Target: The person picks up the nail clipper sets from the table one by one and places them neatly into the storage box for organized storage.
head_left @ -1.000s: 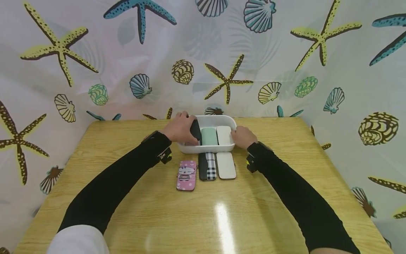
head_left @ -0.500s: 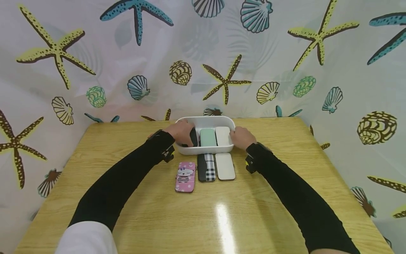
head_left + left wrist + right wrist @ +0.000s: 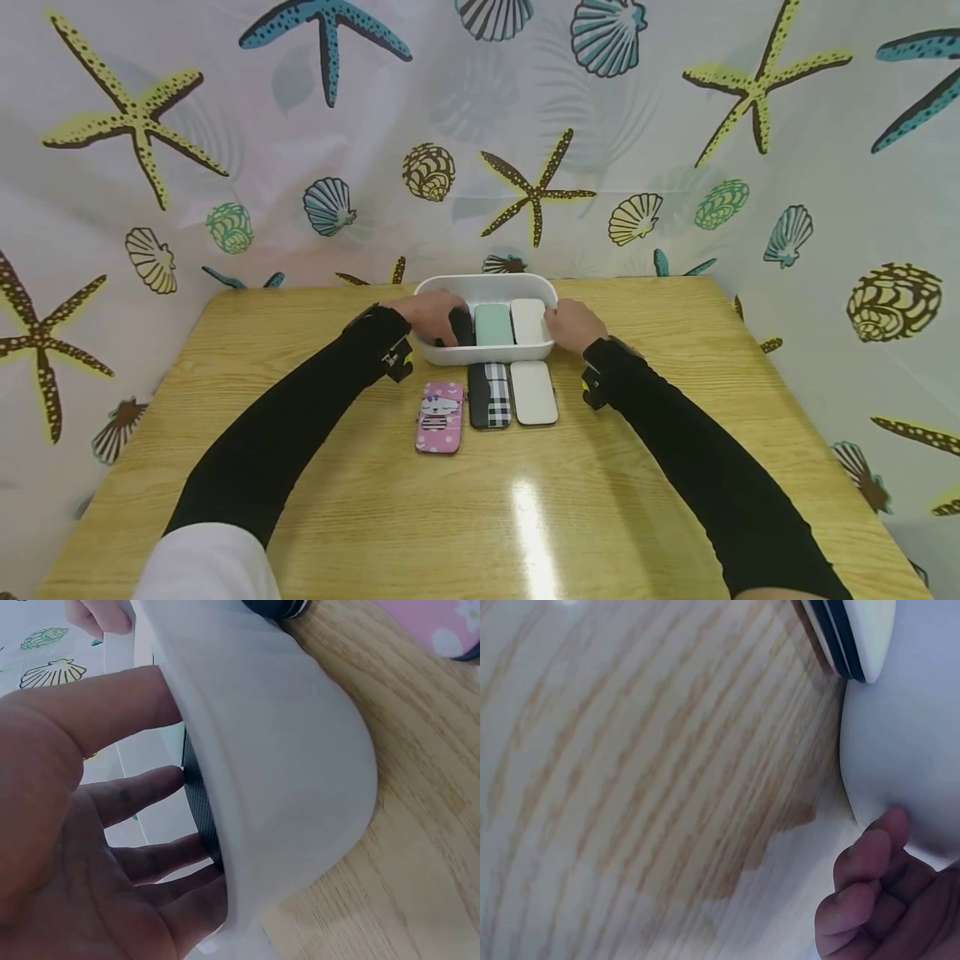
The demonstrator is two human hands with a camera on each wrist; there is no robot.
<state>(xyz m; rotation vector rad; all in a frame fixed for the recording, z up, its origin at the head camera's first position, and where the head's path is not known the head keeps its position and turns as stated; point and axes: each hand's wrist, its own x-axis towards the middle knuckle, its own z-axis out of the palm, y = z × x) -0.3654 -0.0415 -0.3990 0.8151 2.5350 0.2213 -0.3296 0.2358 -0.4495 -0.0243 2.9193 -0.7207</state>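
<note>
My left hand (image 3: 432, 313) reaches over the left end of a white plastic bin (image 3: 487, 356), its thumb and fingers around a flat black case (image 3: 462, 327) inside. In the left wrist view, spread fingertips (image 3: 169, 780) touch this textured case (image 3: 201, 814), while the rim hides the thumb's tip. My right hand (image 3: 576, 325) holds the bin's right end, with curled fingers (image 3: 862, 859) against the outer wall in the right wrist view. Beside the black case lie a mint-green case (image 3: 493, 324) and a white case (image 3: 529, 322), side by side in the bin.
On the wooden table (image 3: 420, 517) before the bin lie a pink cat-print case (image 3: 439, 417), a black case with a checked strip (image 3: 490, 396) and a cream case (image 3: 534, 392). A patterned cloth (image 3: 480, 225) hangs behind the table.
The black case, tilted in my left hand a second ago, now lies lower and flatter in the bin. My right hand has stayed at the bin's right end.
</note>
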